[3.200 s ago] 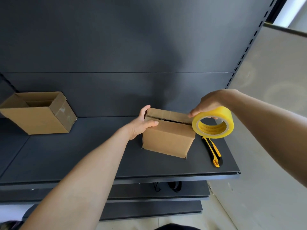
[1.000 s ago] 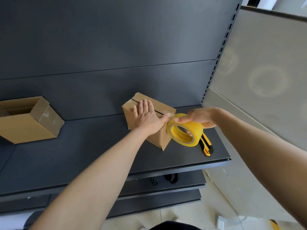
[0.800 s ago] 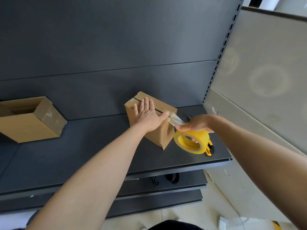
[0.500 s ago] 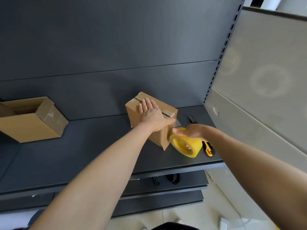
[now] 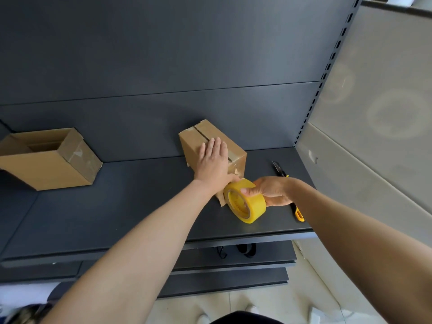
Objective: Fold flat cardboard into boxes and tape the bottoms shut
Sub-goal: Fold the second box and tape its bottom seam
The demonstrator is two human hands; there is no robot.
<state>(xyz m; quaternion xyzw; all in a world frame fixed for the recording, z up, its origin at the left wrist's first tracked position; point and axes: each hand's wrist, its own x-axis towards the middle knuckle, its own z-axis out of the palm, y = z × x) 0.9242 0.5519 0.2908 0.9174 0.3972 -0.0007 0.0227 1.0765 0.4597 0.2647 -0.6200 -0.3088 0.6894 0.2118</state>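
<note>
A small cardboard box (image 5: pixel 194 141) stands on the dark shelf (image 5: pixel 117 206) with its flap seam facing up. Clear tape runs along the seam and down the near right side. My left hand (image 5: pixel 214 160) lies flat on the box top, fingers straight, thumb down on the near corner. My right hand (image 5: pixel 271 190) grips a yellow tape roll (image 5: pixel 245 203), held low against the box's near bottom corner, close to the shelf surface.
A second, finished box (image 5: pixel 46 157) lies on its side at the shelf's left, open mouth up-left. A yellow utility knife (image 5: pixel 298 212) lies right of my right hand, partly hidden. The shelf's front edge is close below the roll; lower shelves sit beneath.
My right hand drew the tape roll from the box's top edge down its near side to the shelf. My left hand slid forward and stays flat on top.
</note>
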